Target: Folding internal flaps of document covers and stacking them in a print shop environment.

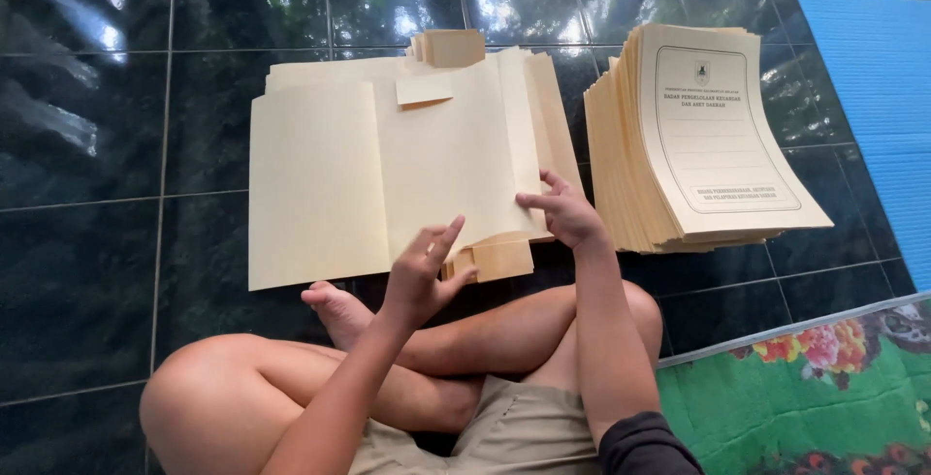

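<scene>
An unfolded cream paper folder (pixel 320 170) lies flat on the dark tiled floor on top of a pile of similar folders, its flaps spread out. My left hand (pixel 419 271) hovers over its near edge with fingers apart, holding nothing. My right hand (pixel 562 211) presses its fingertips on the folder's right flap near the bottom right corner. A small folded tab (pixel 424 89) lies on the sheet near the top. Right of my hand stands a thick stack of printed cream folders (pixel 698 136).
I sit cross-legged; my bare knees and a foot (pixel 339 308) lie just below the folder. A blue mat (pixel 878 97) lies at the far right, and a green flowered rug (pixel 805 388) at the bottom right. Glossy black tiles (pixel 107 194) stretch to the left.
</scene>
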